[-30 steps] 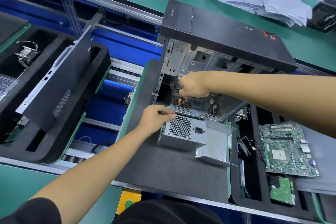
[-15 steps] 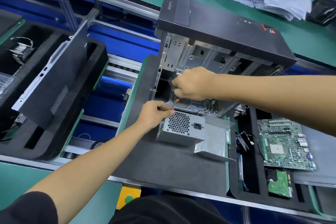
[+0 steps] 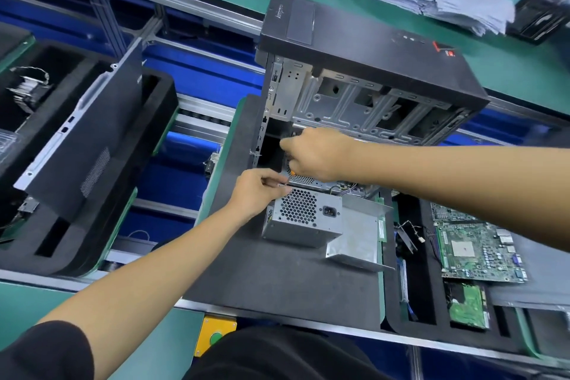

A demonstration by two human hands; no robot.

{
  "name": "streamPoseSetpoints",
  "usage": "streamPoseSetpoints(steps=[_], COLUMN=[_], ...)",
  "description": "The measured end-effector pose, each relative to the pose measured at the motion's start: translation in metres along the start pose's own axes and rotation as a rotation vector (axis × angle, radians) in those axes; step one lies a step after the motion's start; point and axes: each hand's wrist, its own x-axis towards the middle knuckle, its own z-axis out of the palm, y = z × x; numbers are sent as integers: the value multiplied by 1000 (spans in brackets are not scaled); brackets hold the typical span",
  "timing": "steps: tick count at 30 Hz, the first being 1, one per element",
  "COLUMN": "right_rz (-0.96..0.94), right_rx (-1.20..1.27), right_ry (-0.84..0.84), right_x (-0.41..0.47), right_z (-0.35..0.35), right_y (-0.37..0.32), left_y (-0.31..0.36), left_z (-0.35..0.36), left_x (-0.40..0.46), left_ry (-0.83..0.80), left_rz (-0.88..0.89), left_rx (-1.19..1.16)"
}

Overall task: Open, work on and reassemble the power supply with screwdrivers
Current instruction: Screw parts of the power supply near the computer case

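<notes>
Fingers pinch screwdriver tip — atop PSU.

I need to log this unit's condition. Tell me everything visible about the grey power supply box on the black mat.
The power supply is a bare grey metal box standing on the black foam mat in front of the open computer case. Its upward face has a honeycomb fan grille and a black mains socket. A bent sheet-metal cover juts from its right side. The left hand rests at its upper left corner; the right hand holds an orange-handled screwdriver just above.
</notes>
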Motion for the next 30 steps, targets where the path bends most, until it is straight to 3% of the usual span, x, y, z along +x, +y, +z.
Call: streamPoseSetpoints(steps=[2, 4, 9, 11, 13, 18, 21, 23, 26, 30], right_rz=[156, 93, -614, -674, -512, 255, 370, 380, 368, 444], right_rx=[132, 87, -606, -615, -432, 257, 402, 348, 205, 297], right_ry=[-27, -44, 105, 97, 112, 76, 47, 55, 139, 257], right_x=[-1, -5, -15, -15, -17, -16, -10, -9, -16, -35], right_z=[0, -3, -15, -9, 1, 19, 13, 6, -2, -5], right_y=[-3, 0, 18, 16, 9, -7, -8, -4, 5, 26], left_y=[2, 3, 5, 4, 2, 6, 6, 5, 5, 6], left_z=[-1, -1, 1, -1, -2, -1, 0, -1, 0, 5], left_x=[0, -2, -7, -11, -14, -14, -13, -14, -13, -14], left_ry=[-14, -18, -5, -12, 0, -7, -18, -25, -14, 28], left_rz=[1, 0, -60, -87, -103, -115, -126, -144, -229, -297], left_rx=[-5, -4, -33, -49, -88, -110, -105, -120, -205, -272])
